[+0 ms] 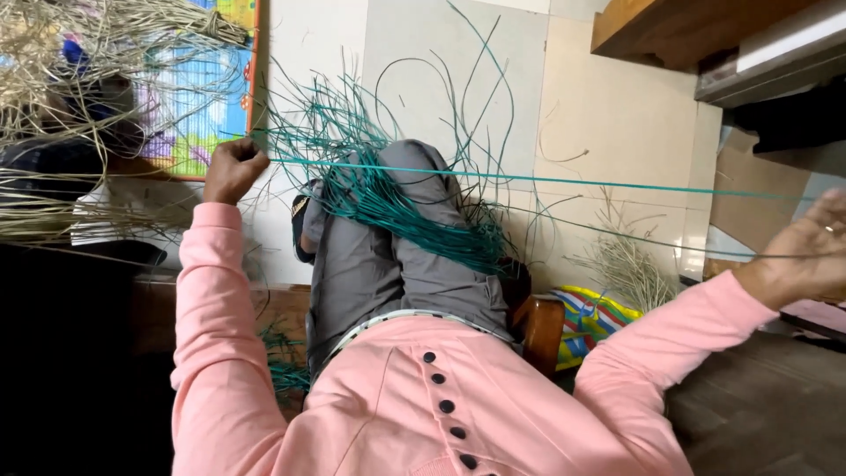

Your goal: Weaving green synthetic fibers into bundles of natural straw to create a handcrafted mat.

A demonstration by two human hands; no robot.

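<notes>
The person sits with arms spread wide, in a pink top (423, 414) and grey trousers (388, 256). The left hand (233, 167) is clenched into a fist around one end of a teal strand (546, 180), which runs taut across the view from that fist toward the right hand (806, 251) near the right edge. The right hand is spread, fingers loosely extended; a thinner strand passes by it, but whether the fingers actually pinch it cannot be told.

A thick bundle of teal strands (397, 207) lies draped over the raised knees, its loose ends fanning upward and to the left above the lap. More teal strands (286, 361) show low beside the left sleeve.

Pale straw-coloured fibres (79, 79) hang in a tangle at the upper left corner, in front of a colourful poster (198, 97). A striped bag (590, 322) sits on the tiled floor (608, 115) just beyond the right elbow, with a small tuft of pale fibres (626, 264) above it.
</notes>
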